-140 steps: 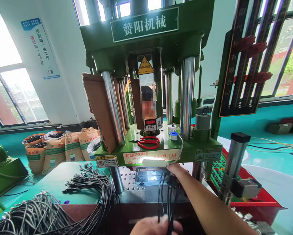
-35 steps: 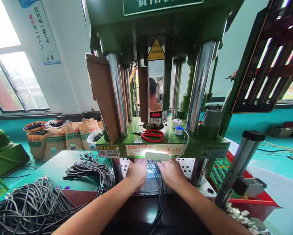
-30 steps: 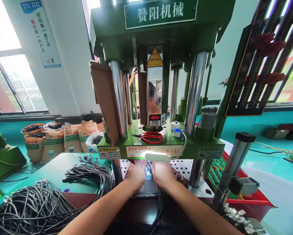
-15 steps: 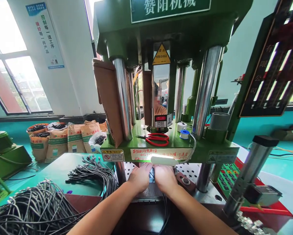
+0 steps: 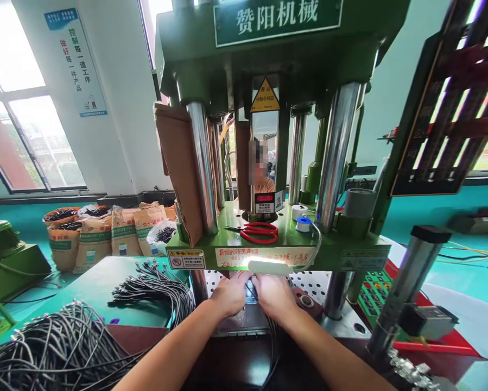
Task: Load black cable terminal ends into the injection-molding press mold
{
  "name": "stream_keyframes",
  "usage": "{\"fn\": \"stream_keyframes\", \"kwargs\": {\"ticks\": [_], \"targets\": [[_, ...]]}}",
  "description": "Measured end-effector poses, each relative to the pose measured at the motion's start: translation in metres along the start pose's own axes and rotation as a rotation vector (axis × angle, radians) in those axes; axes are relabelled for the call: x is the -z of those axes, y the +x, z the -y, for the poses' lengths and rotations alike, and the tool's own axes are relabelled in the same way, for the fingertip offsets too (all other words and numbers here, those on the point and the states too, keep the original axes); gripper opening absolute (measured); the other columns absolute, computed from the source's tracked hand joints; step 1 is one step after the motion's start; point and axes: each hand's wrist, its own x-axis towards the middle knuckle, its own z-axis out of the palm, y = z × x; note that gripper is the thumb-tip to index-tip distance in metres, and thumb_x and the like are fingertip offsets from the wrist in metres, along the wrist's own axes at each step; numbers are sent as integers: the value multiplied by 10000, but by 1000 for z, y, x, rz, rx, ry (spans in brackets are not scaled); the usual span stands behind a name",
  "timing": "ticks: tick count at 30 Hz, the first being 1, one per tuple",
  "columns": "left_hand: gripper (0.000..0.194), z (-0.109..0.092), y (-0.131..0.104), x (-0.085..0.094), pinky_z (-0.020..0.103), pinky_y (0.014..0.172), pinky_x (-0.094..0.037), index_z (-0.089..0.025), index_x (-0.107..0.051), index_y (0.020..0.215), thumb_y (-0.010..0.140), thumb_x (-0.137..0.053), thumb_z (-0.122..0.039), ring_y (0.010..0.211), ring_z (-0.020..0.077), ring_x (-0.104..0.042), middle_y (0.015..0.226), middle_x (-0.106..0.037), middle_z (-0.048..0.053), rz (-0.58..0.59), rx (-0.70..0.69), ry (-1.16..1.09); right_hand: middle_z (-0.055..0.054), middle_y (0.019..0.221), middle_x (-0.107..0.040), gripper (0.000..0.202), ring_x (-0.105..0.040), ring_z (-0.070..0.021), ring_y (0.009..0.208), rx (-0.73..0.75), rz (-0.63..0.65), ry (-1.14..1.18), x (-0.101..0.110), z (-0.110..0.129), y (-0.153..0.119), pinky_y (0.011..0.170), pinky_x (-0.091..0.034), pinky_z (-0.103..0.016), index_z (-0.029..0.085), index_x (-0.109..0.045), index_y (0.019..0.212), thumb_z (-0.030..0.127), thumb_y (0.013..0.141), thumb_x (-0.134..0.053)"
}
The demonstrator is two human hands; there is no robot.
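Observation:
My left hand and my right hand are side by side under the front beam of a green press. Both reach in at a metal mold block, which shows between them. The fingertips of both hands are hidden behind the lamp and the beam, so what they hold cannot be made out. Black cables hang down from beneath my right hand over the front edge. A lit white lamp sits just above my hands.
Red-handled scissors and a blue-rimmed spool lie on the press ledge. Bundles of black cables cover the table at left. A button panel and a metal post stand at right.
The view has shifted slightly. My hands have moved a little apart, showing more of the block between them, and more of the black cables shows below my right hand.

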Motion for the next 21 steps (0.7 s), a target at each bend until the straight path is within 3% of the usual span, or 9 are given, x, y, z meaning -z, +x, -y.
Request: {"fn": "stream_keyframes", "kwargs": {"ticks": [4,7,13,21], "targets": [[300,-19,8,3,419,974,-424,-166,-535,1194,924,-402,-170,1125,204,-556,1204,-607,82,-18,-48,-1,-61,1065,-660,193,-625,-196,971,-134,-68,-19,7,-38,-9,868,-499,-418,165,-633,1027,295,943,-517],[269,-39,16,1,461,1000,-394,-161,-553,1165,947,-432,-263,1140,215,-546,1196,-608,78,-23,-105,-2,-52,1004,-675,196,-638,-188,932,-188,-58,-24,3,-53,-13,842,-512,-405,158,-637,1005,299,945,-515],[308,-49,24,0,470,983,-405,-167,-542,1196,934,-391,-232,1113,235,-576,1206,-621,97,-4,-90,23,-45,987,-681,222,-654,-180,884,-176,-20,5,-10,-47,-10,808,-531,-397,161,-623,1055,320,947,-511],[343,-56,27,1,354,952,-434,-214,-546,1172,884,-361,-238,1119,219,-574,1214,-630,56,7,-137,21,-49,1033,-671,180,-634,-194,959,-62,-24,25,-13,-51,-9,850,-512,-411,161,-628,1034,279,935,-536]]}}
